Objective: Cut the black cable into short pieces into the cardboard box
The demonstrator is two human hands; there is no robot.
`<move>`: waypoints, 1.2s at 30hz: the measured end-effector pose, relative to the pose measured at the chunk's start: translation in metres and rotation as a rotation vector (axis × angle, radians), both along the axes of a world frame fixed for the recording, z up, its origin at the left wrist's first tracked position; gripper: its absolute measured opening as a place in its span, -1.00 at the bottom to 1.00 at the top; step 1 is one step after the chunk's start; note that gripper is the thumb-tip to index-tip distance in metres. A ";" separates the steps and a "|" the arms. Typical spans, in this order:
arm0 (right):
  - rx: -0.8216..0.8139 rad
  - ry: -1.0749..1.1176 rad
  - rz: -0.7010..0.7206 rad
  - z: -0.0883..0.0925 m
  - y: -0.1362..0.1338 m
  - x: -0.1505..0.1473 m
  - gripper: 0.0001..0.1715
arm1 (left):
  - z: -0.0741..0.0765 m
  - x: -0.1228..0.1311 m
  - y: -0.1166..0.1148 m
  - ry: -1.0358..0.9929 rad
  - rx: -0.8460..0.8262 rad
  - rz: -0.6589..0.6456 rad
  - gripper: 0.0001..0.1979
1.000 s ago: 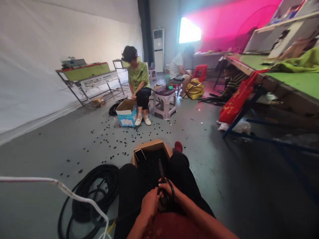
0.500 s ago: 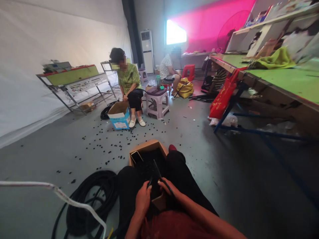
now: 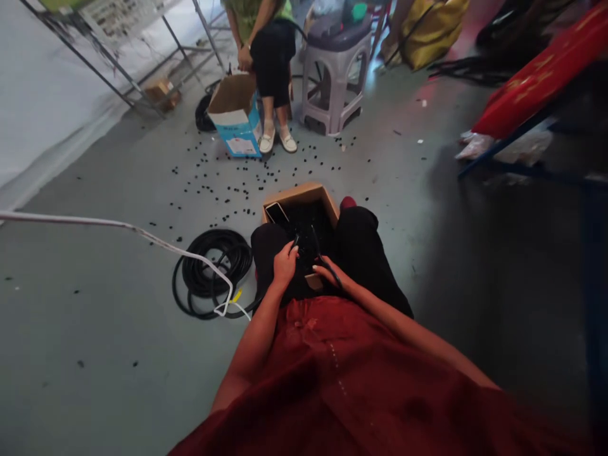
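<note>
My left hand (image 3: 285, 265) is closed over the box, its thumb and fingers pinching a small dark piece that I cannot make out. Beside it, my right hand (image 3: 334, 273) grips a thin length of black tubing (image 3: 316, 239), which sticks out ahead of the fingers and runs back along the hand. Both hands are apart, above a cardboard box (image 3: 304, 192) between my knees. Small black pieces (image 3: 310, 216) fill the box, and a phone (image 3: 277, 213) leans at its left inner side.
Coiled black tubing (image 3: 197, 272) lies on the floor at left, with a white cord (image 3: 166, 246) crossing over it. Black bits scatter ahead. A seated person (image 3: 273, 60) has a blue-white box (image 3: 243, 134) and a plastic stool (image 3: 334, 95) alongside. A blue table leg (image 3: 503, 142) stands right.
My view has tipped downward, so my lap and the box appear higher and the far wall is out of sight. The hands keep much the same hold over the box.
</note>
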State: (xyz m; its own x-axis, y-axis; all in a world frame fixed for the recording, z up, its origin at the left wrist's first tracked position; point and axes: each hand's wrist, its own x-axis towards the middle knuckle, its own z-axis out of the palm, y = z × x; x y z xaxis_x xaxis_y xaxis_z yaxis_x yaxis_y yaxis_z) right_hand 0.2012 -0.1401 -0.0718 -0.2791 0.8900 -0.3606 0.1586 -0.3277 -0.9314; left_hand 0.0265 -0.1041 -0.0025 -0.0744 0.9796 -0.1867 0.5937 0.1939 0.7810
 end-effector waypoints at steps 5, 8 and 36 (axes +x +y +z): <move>0.074 -0.147 0.057 -0.005 -0.003 0.001 -0.42 | -0.004 0.002 0.001 0.058 -0.014 -0.057 -0.63; 0.078 -0.168 0.067 -0.004 -0.003 0.001 -0.39 | -0.005 0.001 0.000 0.146 -0.001 -0.110 -0.64; 0.010 0.075 0.126 -0.001 -0.002 0.002 -0.52 | -0.010 -0.009 0.009 0.196 -0.141 -0.385 -0.62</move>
